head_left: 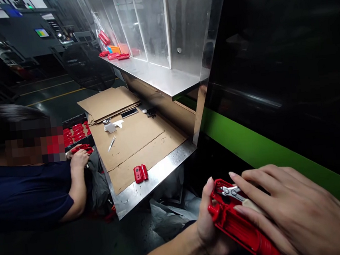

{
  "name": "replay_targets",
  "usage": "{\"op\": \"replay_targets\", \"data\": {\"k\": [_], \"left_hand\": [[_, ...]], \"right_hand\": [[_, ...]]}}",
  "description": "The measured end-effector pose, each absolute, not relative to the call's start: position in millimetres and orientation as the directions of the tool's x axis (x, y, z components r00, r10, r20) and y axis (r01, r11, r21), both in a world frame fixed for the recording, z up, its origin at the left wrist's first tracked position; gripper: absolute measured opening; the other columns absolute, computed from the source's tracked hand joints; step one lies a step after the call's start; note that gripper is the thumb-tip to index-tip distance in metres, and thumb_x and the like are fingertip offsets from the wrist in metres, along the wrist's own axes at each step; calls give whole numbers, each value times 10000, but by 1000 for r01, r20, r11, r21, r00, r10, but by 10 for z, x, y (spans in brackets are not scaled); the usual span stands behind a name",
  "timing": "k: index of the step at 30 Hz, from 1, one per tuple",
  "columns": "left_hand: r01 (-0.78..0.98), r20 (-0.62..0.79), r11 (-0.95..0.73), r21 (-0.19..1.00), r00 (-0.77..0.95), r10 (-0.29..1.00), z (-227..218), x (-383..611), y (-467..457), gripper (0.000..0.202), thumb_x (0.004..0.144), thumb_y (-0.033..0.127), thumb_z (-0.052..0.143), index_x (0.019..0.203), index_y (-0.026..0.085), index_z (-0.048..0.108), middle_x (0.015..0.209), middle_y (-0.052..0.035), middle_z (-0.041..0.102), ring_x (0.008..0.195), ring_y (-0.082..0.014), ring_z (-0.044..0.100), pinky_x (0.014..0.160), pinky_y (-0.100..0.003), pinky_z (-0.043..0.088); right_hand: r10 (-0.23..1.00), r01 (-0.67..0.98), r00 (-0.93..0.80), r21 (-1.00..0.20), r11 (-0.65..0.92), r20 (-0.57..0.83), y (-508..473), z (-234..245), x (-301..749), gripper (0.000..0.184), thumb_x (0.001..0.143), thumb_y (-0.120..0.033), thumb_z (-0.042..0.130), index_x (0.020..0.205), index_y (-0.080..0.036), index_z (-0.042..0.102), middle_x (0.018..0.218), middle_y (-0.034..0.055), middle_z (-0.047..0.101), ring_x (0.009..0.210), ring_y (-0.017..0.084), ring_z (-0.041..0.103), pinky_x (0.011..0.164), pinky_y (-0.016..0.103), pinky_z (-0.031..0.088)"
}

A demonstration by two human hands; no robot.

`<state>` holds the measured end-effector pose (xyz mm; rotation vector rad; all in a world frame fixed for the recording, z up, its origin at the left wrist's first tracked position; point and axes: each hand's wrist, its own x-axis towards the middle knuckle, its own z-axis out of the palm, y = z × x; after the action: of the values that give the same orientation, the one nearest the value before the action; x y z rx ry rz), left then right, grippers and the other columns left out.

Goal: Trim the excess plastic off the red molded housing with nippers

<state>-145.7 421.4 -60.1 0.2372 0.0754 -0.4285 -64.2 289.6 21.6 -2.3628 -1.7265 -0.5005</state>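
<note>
My left hand (207,224) grips a red plastic case part (239,227) from below at the bottom right of the view, thumb up along its left edge. My right hand (292,208) lies over the top of the part, fingers closed on small metal cutting pliers (232,191) whose jaws touch the part's upper end. The tool's handle is hidden under my palm.
A steel table (151,181) covered with cardboard sheets carries another red part (140,173), tweezers (111,143), a small bottle (108,125) and a phone (129,113). A seated person (28,185) at left holds a red part above a crate of red parts (76,132). A green-edged machine (275,93) rises at right.
</note>
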Motion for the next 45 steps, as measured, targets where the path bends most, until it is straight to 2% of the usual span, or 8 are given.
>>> {"op": "replay_targets", "data": {"k": [11,16,20,28,32,35,41,45], "left_hand": [[401,-96,897,187,916,-389,-608,-1472,4216,919,643,843,631,1150,78,678,1122,-192,698,1164,-417,586,1078,-481,358],[399,-90,888,228,917,-389,-612,-1476,4221,908,662,863,566,1077,66,694,1081,-198,704,1167,-422,580,1081,-495,348],[398,-92,881,257,917,-388,-638,-1463,4223,927,679,886,493,1045,59,697,1050,-210,706,1161,-433,578,1075,-522,341],[442,-114,861,252,897,-427,-717,-1478,4213,955,624,946,468,892,69,735,839,-185,720,1021,-423,630,1065,-531,324],[478,-148,850,221,878,-455,-750,-1486,4237,939,583,940,541,922,88,743,790,-143,725,951,-384,645,1075,-505,309],[493,-139,840,227,870,-473,-748,-1486,4249,934,567,946,551,904,96,745,825,-150,730,976,-389,638,1080,-514,302],[510,-113,809,293,858,-501,-760,-1466,4247,1030,623,987,398,928,61,733,1000,-234,707,1130,-474,577,1084,-614,255],[528,-130,809,258,849,-512,-819,-1452,4244,1046,557,977,500,1015,62,713,1147,-251,667,1189,-496,530,1066,-629,288]], "right_hand": [[882,952,249,65,-299,400,2912,197,-638,347,1000,-292,450,1231,-132,653,1079,74,668,965,226,558,875,396,405],[871,957,202,100,-273,448,2961,195,-584,405,1000,-431,444,1227,-173,659,999,112,690,917,241,590,810,389,466],[862,956,201,99,-276,464,3001,193,-534,432,1002,-465,435,1234,-176,658,970,114,689,902,238,597,807,385,477],[889,967,209,51,-251,408,2950,162,-533,349,1040,-315,409,1231,-138,642,1023,71,670,931,209,563,809,372,401],[908,978,174,41,-205,382,2943,205,-471,327,1042,-305,421,1175,-143,672,989,43,645,921,200,537,801,365,363],[919,986,121,59,-154,376,2966,258,-412,333,1043,-311,419,1118,-131,689,976,50,632,916,199,527,795,360,355],[930,990,89,74,-123,357,2987,310,-383,327,1051,-285,400,1090,-136,688,978,44,618,884,187,508,792,350,343],[940,985,46,143,-100,339,2995,316,-402,316,1036,-246,407,1045,-115,695,896,48,598,815,190,492,731,365,321]]}}
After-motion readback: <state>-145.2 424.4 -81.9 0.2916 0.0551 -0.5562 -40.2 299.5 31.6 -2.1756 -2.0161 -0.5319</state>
